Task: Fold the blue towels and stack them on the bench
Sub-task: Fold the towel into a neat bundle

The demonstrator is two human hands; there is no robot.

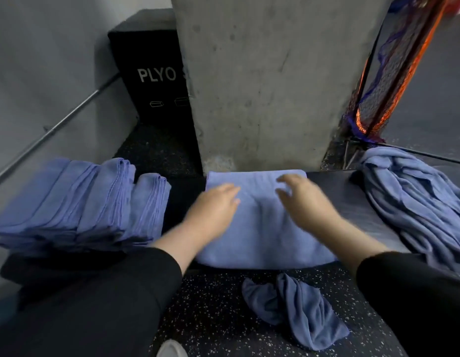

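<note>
Both grips spread, fingers loose: left hand (213, 206) and right hand (304, 199) over towel (262, 235) on desk (334, 191). Cloth soft, light, limp; likely pinch far corners beyond fingertips
</note>
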